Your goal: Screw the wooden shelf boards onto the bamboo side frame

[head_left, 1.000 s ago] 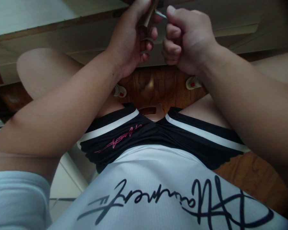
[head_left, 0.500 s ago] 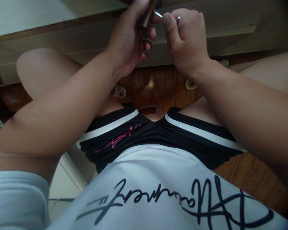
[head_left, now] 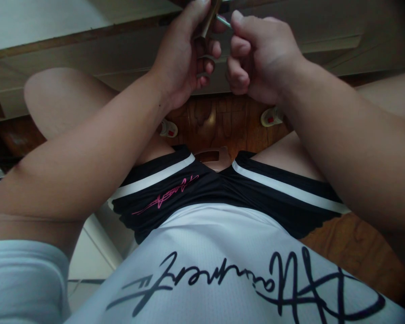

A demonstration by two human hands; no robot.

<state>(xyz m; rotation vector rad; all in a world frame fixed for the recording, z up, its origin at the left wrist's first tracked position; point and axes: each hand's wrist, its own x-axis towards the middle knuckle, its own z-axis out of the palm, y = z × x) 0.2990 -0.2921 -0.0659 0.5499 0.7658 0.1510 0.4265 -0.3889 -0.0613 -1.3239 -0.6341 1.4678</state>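
Near the top of the view, my left hand [head_left: 180, 58] is closed around a brownish, flat-sided piece with a lighter edge [head_left: 209, 22]. Its upper end is cut off by the frame, and I cannot tell what kind of thing it is. A thin shiny metal rod [head_left: 224, 21] meets the right side of that piece. My right hand [head_left: 265, 56] pinches the rod's other end between thumb and forefinger, the remaining fingers curled. Most of the rod is hidden in the grip, so its full shape does not show.
A pale table or drawer edge [head_left: 87, 38] runs across the top, behind the hands. Below lies a brown wooden floor [head_left: 234, 117], with my feet in light footwear [head_left: 269, 118] on it. Between my thighs shows a pinkish stool seat with a slot [head_left: 224, 157].
My right hand has turned at the wrist, from a fist with the rod's far end sticking out to a thumb-and-finger pinch. My left hand and its piece stay almost still.
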